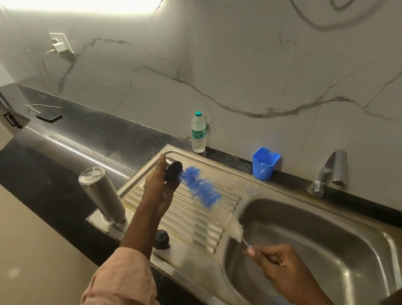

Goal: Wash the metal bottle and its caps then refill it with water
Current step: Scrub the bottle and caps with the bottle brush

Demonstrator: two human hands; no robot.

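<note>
Left hand (157, 180) grips a black cap (173, 173); right hand (275, 259) pinches the bottle brush (206, 195), seemingly scrubbing. Better to work the bristles inside the cap's rim.

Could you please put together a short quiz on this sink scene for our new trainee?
1. True or false: the metal bottle stands mouth down at the sink's corner.
2. What does the left hand hold? A) black cap B) blue cup C) plastic bottle
3. Which tool does the right hand grip?

Key: 1 true; 2 A; 3 the bottle brush, by its wire handle.
</note>
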